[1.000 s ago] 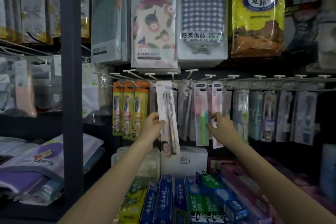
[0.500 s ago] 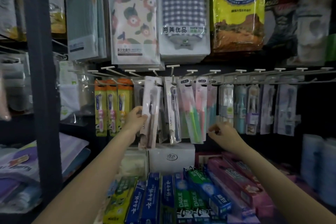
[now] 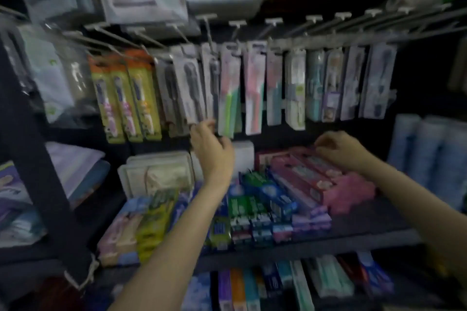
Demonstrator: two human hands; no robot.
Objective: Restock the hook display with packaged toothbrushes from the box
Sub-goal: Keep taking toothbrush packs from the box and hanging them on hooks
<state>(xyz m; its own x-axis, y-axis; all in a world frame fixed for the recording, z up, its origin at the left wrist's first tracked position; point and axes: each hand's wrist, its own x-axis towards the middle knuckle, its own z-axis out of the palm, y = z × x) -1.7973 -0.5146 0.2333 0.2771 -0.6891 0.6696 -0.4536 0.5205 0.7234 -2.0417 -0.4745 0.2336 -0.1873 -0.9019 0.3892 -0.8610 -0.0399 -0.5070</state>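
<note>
Hanging upright, head up: toothbrush pack (image 3: pixel 188 86) | left hand (image 3: pixel 212 149) pinches its bottom | right hand (image 3: pixel 338 149) curled, empty

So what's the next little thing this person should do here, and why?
Probably draw the left hand back and down toward the stock for another pack. Its fingertips sit at the bottom edge of a white toothbrush pack that already hangs on its hook, and the right hand rests over the pink toothpaste boxes, seemingly holding nothing. The frame is blurred, so this is a guess.

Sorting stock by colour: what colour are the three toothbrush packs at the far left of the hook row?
Yellow-green with orange tops, clearest in the head view.
</note>
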